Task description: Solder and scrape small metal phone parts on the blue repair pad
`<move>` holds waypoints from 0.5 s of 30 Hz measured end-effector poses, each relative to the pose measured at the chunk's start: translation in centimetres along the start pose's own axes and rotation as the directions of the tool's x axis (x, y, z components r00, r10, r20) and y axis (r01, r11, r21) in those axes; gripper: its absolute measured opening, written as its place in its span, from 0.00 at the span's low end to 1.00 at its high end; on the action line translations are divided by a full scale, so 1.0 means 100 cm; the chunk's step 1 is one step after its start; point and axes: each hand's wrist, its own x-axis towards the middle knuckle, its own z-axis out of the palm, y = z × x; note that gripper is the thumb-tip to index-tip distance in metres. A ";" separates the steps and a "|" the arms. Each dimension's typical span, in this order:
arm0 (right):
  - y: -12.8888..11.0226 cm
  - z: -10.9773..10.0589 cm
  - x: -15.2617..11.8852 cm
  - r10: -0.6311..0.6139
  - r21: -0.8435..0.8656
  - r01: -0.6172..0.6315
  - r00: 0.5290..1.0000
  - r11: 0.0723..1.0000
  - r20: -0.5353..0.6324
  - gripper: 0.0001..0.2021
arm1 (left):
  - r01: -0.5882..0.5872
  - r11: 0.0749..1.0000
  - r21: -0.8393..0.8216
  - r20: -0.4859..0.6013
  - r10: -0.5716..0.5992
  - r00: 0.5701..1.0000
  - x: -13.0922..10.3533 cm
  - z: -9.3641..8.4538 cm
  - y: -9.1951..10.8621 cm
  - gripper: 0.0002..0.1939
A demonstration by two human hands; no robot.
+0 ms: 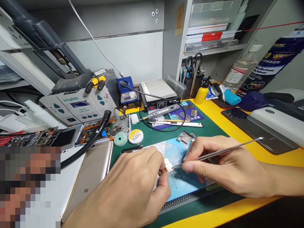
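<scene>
Head view showed the left hand pinching a small white part, which jutted right from its grasp; the right hand held tweezers, slanting leftward to the part's right edge.

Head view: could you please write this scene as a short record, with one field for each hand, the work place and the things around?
Left hand: pinches a small whitish part with a brown ribbon
Right hand: holds a thin metal tool
Tool tip: at the whitish part; contact hard to confirm
Under the hands: light-blue sheet on a green mat
Left side: gold-coloured phone, black hose
Right side: dark phone
Behind: yellow bottle, black mesh holder with scissors
</scene>
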 end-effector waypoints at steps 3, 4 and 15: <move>0.000 0.000 -0.001 0.007 0.000 -0.007 1.000 1.000 0.007 0.06 | 0.001 1.000 -0.011 0.000 -0.001 1.000 -0.001 0.001 -0.001 0.05; 0.000 0.000 -0.001 0.011 -0.003 -0.011 1.000 1.000 0.008 0.06 | 0.000 1.000 -0.013 -0.003 0.000 1.000 -0.001 0.001 -0.001 0.05; 0.002 0.001 -0.001 0.024 0.048 -0.024 1.000 0.999 0.011 0.07 | -0.015 1.000 0.000 -0.021 0.015 1.000 0.001 0.003 -0.002 0.05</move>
